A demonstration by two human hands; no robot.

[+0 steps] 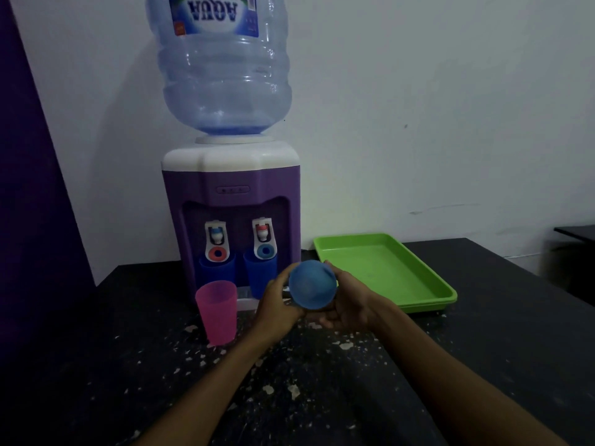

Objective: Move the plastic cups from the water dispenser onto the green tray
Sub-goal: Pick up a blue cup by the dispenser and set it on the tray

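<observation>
A purple and white water dispenser (231, 220) stands on the black table with two blue cups under its taps, one left (216, 274) and one right (260, 275). A pink cup (217, 312) stands upright on the table in front of the dispenser's left side. Both hands hold a third blue cup (312, 284) tipped so that its round end faces me. My left hand (279, 300) grips its left side and my right hand (346, 304) cradles its right side and underside. The green tray (383, 272) lies to the right with nothing in it.
A large blue water bottle (225, 66) sits upside down on the dispenser. The black table (322, 381) is flecked with white chips. A white wall is behind, a purple panel (32, 188) at the left, and a dark ledge (576, 233) at the far right.
</observation>
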